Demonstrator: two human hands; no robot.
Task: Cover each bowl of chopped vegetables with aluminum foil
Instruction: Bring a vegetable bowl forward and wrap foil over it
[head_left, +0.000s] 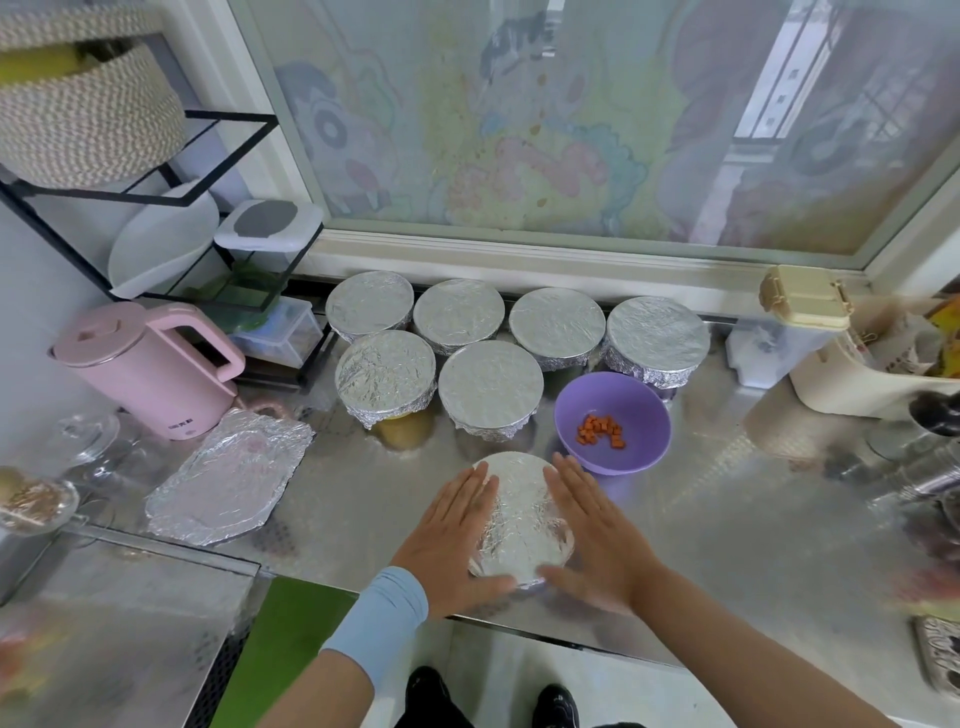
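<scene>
Right now the round bowl under crinkled silver aluminium foil (519, 519) sits close to the front edge of the embossed steel counter (363, 499), about midway along it. The left hand (457, 535) lies flat against its left side and the right hand (592, 535) against its right. The fingers are straight and together, the palms press the foil, and neither hand is curled round anything. The thumbs at the near rim are blurred.

The foil top looks taut and fairly smooth, so the step in hand seems to be tucking the skirt down. To do it well, I would keep the palms low on the bowl's wall and work round the rim in small turns, folding loose pleats under the lip. Pushing on the top could dent or tear the thin sheet. The bowl is probably light and stands near the edge, so pressure should be even from both sides.

Just behind it to the right stands the purple plastic bowl (639, 415) holding diced orange carrot (600, 431), uncovered and probably next. Toward the rear edge, six foil-topped bowls (491, 384) stand in two rows. A loose rumpled foil sheet (228, 478) lies toward the left edge beside the pink electric kettle (150, 369).
</scene>
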